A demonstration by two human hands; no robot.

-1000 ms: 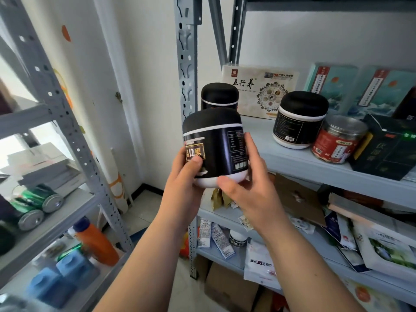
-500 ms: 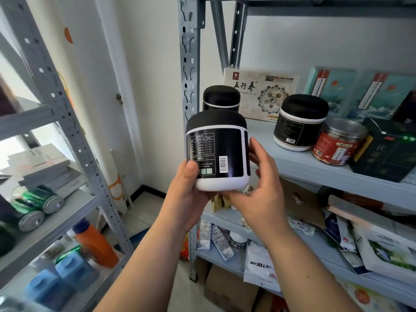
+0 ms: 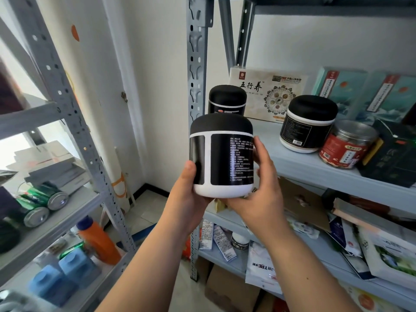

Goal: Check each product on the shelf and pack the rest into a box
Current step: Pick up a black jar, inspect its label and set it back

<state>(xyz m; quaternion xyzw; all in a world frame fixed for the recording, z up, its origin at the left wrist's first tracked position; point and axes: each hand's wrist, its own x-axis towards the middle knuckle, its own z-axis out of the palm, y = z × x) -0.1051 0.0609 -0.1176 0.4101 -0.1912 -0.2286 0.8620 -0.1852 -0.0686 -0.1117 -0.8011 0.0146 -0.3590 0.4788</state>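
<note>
I hold a black-and-white jar with a black lid upright in front of the grey shelf. My left hand grips its lower left side with the thumb on the label. Its right side and base rest in my right hand. The label seam and a block of small white text face me. Two matching jars stand on the shelf: one behind and one to the right. A red-labelled clear jar stands beside that one.
Flat boxes lean against the wall behind the jars: a cream one and teal ones. A dark box lies at the right. Lower shelves hold packets and cartons. A second rack at the left holds cans and an orange bottle.
I have turned the jar in my hands: the gold front label gave way to the barcode panel, and now the label seam and text block face me. The jar stayed at about the same height.
</note>
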